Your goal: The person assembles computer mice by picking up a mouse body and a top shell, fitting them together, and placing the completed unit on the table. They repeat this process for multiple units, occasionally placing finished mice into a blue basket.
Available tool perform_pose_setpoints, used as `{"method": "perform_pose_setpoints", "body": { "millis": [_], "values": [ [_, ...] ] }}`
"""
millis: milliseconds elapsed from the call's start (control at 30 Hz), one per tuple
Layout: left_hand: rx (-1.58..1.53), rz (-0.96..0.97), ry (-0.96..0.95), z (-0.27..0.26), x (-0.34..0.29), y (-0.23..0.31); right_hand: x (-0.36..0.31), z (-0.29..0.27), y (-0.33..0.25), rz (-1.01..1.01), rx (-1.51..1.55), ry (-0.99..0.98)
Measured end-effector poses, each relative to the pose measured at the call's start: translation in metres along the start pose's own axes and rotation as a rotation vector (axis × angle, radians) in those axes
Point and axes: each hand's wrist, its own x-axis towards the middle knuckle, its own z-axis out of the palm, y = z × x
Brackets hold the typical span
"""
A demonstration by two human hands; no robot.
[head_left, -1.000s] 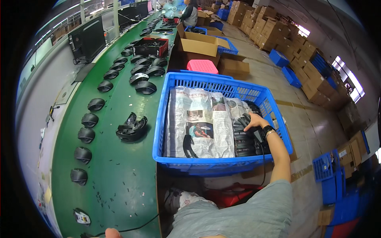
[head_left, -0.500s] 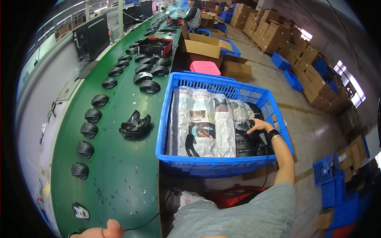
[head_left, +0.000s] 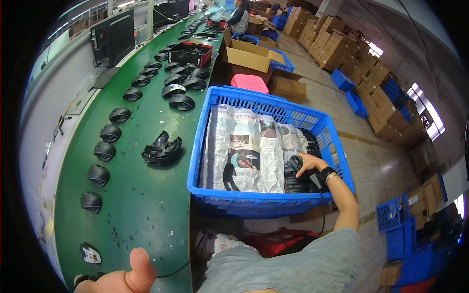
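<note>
A blue plastic crate (head_left: pixel 264 197) stands in front of me, to the right of the green workbench (head_left: pixel 132 195). My right hand (head_left: pixel 312 165) reaches into its right part, thumb and fingers closed round a black computer mouse (head_left: pixel 294 162). Rows of black parts (head_left: pixel 297 185) lie under and beside that hand. Printed newspaper (head_left: pixel 271 161) covers the rest of the contents, with a curved black shell piece (head_left: pixel 229 177) on it. My left hand (head_left: pixel 119 281) is at the lower edge, over the bench, thumb stretched up; its other fingers are mostly hidden. A dark thing sits beside it.
Black mice (head_left: pixel 99 175) line the bench's left side. Loose black shells (head_left: pixel 162 150) sit mid-bench, near scattered small black bits. Beyond are a red-edged black box (head_left: pixel 190 53), a pink stool (head_left: pixel 249 83) and open cartons (head_left: pixel 249 56). A person (head_left: pixel 239 20) is at the far end.
My right hand has closed over the black mouse in the crate and shifted slightly left. My left hand has risen further into view, thumb higher. The whole view has shifted a little.
</note>
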Motion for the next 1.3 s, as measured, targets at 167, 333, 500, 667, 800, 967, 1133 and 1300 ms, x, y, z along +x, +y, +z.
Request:
{"method": "perform_pose_setpoints", "body": {
  "millis": [167, 333, 500, 667, 800, 967, 1133, 1300],
  "values": [
    [-0.026, -0.095, 0.185, 0.01, -0.015, 0.02, -0.006, -0.006, -0.01, -0.055, -0.009, 0.074],
    [-0.041, -0.136, 0.143, 0.003, -0.031, 0.03, -0.012, -0.024, -0.01, -0.042, 0.325, -0.226],
    [-0.039, -0.161, 0.109, 0.0, -0.038, 0.035, -0.01, 0.008, 0.011, 0.02, 0.203, -0.43],
    [0.003, -0.207, 0.166, 0.006, -0.047, 0.043, -0.02, 0.014, -0.006, -0.065, -0.167, -0.203],
    [0.083, -0.154, 0.237, 0.008, -0.048, 0.042, -0.022, 0.014, 0.0, 0.019, -0.208, -0.245],
    [0.047, -0.135, 0.169, 0.003, -0.046, 0.036, -0.031, 0.01, -0.018, 0.024, -0.259, -0.262],
    [0.018, -0.09, 0.076, 0.001, -0.033, 0.019, -0.028, 0.015, -0.022, -0.086, -0.165, -0.397],
    [-0.06, -0.143, 0.012, 0.002, -0.017, 0.011, -0.022, 0.023, -0.005, -0.081, -0.11, -0.418]
  ]
}}
